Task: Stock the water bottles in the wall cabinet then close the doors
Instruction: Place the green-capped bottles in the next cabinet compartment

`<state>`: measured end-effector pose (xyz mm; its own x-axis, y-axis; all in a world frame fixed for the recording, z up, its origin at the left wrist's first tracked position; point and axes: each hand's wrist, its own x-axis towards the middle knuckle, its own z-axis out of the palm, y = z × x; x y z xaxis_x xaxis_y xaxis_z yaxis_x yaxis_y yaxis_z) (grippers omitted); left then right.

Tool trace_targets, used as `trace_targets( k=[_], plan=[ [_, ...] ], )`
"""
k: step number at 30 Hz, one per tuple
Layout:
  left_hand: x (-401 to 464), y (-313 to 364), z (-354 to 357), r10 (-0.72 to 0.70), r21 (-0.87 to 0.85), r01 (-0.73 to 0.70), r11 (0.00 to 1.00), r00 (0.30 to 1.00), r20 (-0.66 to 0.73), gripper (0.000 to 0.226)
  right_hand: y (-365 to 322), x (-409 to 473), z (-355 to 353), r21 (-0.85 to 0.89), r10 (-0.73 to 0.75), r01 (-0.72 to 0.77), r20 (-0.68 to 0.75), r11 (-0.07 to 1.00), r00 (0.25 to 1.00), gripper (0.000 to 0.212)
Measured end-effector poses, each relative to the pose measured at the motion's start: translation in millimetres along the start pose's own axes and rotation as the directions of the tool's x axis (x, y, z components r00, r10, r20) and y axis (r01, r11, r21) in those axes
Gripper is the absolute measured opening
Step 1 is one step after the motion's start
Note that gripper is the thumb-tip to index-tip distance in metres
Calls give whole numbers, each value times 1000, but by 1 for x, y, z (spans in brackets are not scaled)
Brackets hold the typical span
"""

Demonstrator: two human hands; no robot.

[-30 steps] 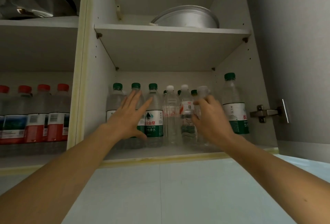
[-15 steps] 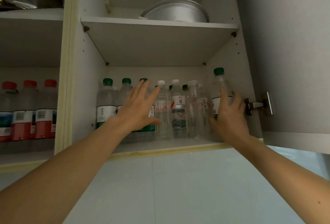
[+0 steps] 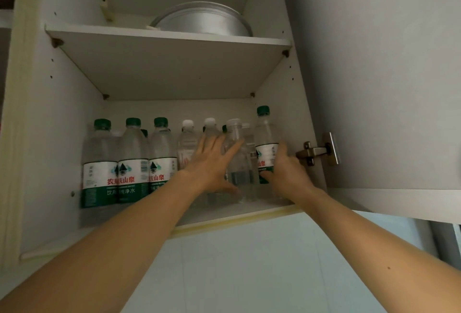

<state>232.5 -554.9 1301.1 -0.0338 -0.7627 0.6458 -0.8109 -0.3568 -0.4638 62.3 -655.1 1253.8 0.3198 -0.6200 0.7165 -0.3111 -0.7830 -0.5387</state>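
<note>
Dim, flat light with a greenish cast. The cabinet [image 3: 174, 68] interior sits in soft shadow under the shelf. Both hands are slightly motion-blurred. Wide-angle distortion bends the door [image 3: 374, 76] and side edges.

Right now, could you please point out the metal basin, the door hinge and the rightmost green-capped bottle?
metal basin [image 3: 202, 22], head view, its side wall.
door hinge [image 3: 314, 151], head view, its metal arm.
rightmost green-capped bottle [image 3: 266, 155], head view, its white label.

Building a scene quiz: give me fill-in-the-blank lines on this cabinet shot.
1. The right hand grips a bottle with a ___ cap.
2. The metal pan sits on the ___ shelf.
3. The left hand has its fingers ___.
4. The door at right is ___.

Missing: green; upper; spread; open
</note>
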Motion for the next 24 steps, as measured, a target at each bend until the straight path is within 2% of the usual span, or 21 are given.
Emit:
trace_targets(
  k=[2, 7, 10, 19, 24],
  plan=[
    [3, 4, 3, -9, 3, 9, 1000, 1000, -7, 132, 2, 3, -1, 9, 1, -1, 22, 1000, 1000, 79],
    [15, 15, 6, 23, 179, -16, 984, 999, -34, 130, 5, 12, 4, -14, 12, -11, 45, 1000, 999, 82],
    [22, 18, 10, 37, 214, -31, 976, 999, -26, 131, 7, 18, 8, -64, 29, -26, 42, 998, 999, 78],
    [26, 22, 11, 42, 302, -30, 953, 999, -33, 128, 8, 32, 12, -383, 3, 10, 34, 924, 999, 70],
    [26, 31, 8, 7, 303, -4, 953, 1000, -10, 125, 1, 35, 13, -486, -54, 39, -18, 873, 998, 43]
  ],
)
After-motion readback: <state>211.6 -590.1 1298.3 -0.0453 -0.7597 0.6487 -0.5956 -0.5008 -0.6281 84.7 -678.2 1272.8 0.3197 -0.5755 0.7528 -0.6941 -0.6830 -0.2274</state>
